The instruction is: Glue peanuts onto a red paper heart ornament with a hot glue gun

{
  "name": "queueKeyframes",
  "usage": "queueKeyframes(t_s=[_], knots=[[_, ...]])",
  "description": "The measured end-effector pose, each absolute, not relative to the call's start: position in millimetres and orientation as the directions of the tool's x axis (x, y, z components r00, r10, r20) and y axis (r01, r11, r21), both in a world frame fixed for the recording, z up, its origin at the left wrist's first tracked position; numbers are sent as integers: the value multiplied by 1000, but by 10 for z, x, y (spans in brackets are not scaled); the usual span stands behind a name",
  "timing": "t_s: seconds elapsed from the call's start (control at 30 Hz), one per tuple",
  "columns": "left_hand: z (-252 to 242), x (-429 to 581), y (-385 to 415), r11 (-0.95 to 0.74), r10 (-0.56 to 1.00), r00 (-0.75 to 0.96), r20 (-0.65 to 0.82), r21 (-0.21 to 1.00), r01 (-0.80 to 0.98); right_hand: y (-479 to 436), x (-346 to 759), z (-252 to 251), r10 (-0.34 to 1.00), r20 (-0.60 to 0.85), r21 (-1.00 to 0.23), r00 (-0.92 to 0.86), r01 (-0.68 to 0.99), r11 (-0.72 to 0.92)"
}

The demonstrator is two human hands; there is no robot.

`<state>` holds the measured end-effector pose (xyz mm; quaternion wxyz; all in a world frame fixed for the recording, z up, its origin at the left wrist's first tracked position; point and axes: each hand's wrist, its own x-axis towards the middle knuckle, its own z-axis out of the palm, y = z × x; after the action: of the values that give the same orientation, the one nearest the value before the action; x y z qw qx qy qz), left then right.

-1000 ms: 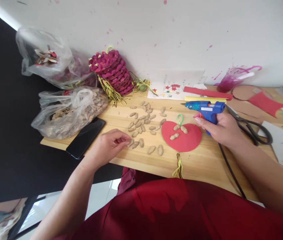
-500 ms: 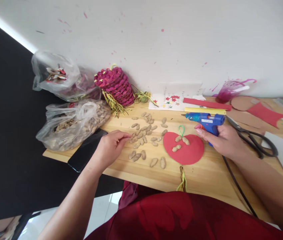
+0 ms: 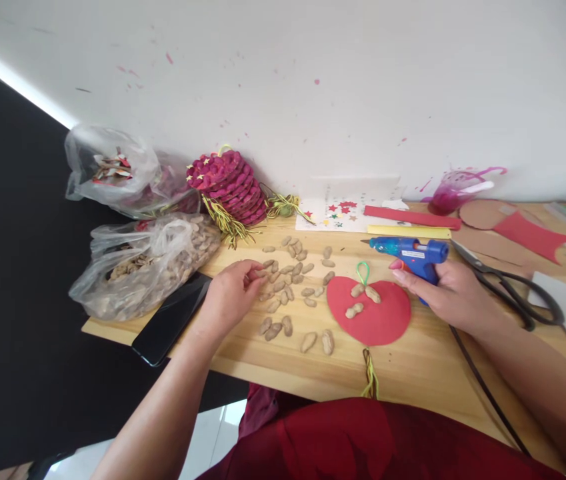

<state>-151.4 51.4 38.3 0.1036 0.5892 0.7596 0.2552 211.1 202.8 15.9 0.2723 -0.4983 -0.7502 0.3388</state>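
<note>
My right hand (image 3: pixel 455 293) is wrapped around the handle of a blue glue gun (image 3: pixel 415 253), its nozzle pointing left. Among loose peanuts (image 3: pixel 287 270) on the wooden table, my left hand (image 3: pixel 235 293) has its fingertips pinched at a peanut on the left edge of the group, mostly covered by the fingers. Between the hands lies a red rounded paper shape (image 3: pixel 377 327) with a green loop at its top and three peanuts on it. A yellow and brown yarn tassel (image 3: pixel 370 377) hangs from its lower edge.
Clear plastic bags, one of peanuts (image 3: pixel 177 260), stand at left beside a black phone (image 3: pixel 170 327). Behind are a purple peanut-covered ornament (image 3: pixel 233 187) and a star-sticker sheet (image 3: pixel 323 217). Scissors (image 3: pixel 507 283), paper strips and a purple-stained cup (image 3: pixel 450 193) sit right. The gun's cord (image 3: pixel 483 380) crosses the table.
The view has tilted up slightly, so everything sits lower in the picture. My left fingers have shifted slightly among the peanuts; my right hand still holds the glue gun.
</note>
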Motion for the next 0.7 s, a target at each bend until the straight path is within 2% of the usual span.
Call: queueKeyframes(t_s=[0.17, 0.47, 0.6, 0.7], knots=[[396, -1530, 571, 149, 952, -261, 162, 499, 854, 2026, 2110, 163, 935, 52, -789, -350, 560, 253], [409, -1571, 717, 129, 944, -275, 183, 563, 816, 2025, 2109, 173, 934, 66, -788, -351, 555, 265], [533, -1524, 570, 165, 973, -229, 9, 663, 730, 2001, 2086, 200, 936, 47, -807, -348, 539, 241], [595, -1464, 458, 162, 986, -134, -95, 685, 710, 1991, 2076, 217, 936, 38, -816, -350, 530, 231]])
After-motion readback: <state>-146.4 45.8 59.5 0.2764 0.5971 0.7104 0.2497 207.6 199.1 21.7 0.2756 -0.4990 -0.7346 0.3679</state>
